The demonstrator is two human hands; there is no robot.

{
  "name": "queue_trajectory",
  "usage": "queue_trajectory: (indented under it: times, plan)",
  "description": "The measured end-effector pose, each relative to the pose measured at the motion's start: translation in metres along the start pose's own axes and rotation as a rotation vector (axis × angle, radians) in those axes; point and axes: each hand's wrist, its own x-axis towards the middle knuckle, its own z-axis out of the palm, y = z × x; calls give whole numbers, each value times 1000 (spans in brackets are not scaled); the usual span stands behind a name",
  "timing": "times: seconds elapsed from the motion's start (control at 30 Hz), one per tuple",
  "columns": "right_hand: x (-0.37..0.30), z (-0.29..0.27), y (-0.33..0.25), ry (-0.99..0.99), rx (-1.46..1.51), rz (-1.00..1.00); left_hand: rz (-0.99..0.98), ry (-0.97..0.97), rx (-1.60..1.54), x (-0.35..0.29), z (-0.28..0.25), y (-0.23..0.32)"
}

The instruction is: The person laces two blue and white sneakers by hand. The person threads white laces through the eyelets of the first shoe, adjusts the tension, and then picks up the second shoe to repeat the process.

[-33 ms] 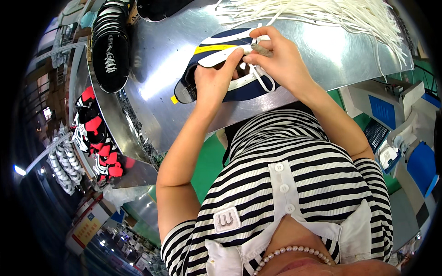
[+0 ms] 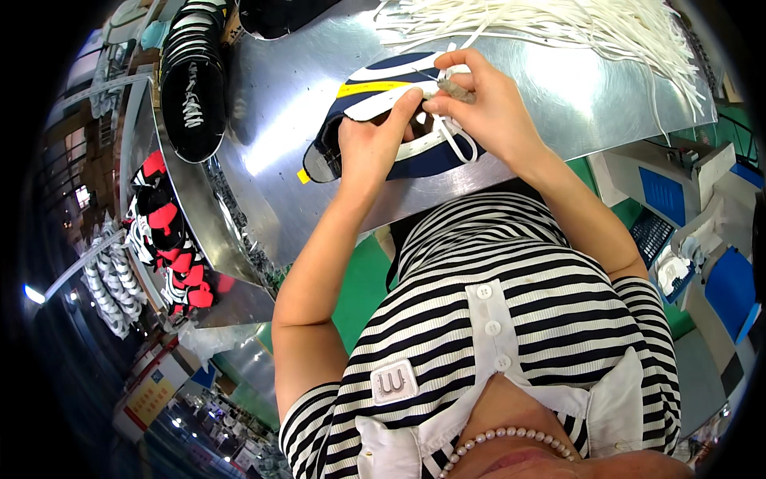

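Note:
A navy shoe upper (image 2: 427,165) with white bands and a yellow stripe lies on the metal table, its heel toward the left. My left hand (image 2: 369,148) grips its white eyelet edge, thumb on top and other fingers inside the opening. Between the thumb and fingers of my right hand (image 2: 496,108) is a thin-pointed awl (image 2: 456,89) with a wrapped grey handle. The slim metal shaft points left over the upper. A white shoelace (image 2: 463,147) loops across the near eyelet side and passes by the right fingers. Exactly where the lace is threaded is hidden by the hands.
A large heap of white laces (image 2: 550,22) covers the table's far right, some ends hanging over the edge. Black shoes (image 2: 191,104) stand at the far left. Red, black and white shoe parts (image 2: 166,239) are piled beyond the table's left edge.
My right hand and the awl have shifted very slightly right and nearer to me. The shoe upper has slid a little nearer too, and the lace loop looks narrower.

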Motion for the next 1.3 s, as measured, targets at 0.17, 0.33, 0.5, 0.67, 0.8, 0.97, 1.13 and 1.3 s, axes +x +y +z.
queue_trajectory:
  times: [0.17, 0.33, 0.5, 0.67, 0.8, 0.97, 1.13, 1.3]
  plan:
    - [-4, 1, 6, -10, 169, -102, 17, -10, -27, 1, -2, -3]
    - [-5, -2, 7, -41, 102, -97, 9, -48, -5, 1, -5, -5]
    - [0, 4, 12, 24, -16, -144, -7, -16, -18, -3, 3, 6]
    - [0, 2, 3, -34, -17, -76, -17, 5, -18, 0, 0, 1]
    - [-3, -2, -2, -71, -56, -164, -42, 31, 12, 1, 1, 1]
    - [-8, -17, 3, -12, -100, -254, -2, 44, 23, -2, 4, 5]
    - [-11, -21, -4, -36, -138, -167, 15, 46, 21, -3, 4, 3]
    - [-22, 1, -6, 42, -319, -163, 32, 53, -2, -3, 5, -2]
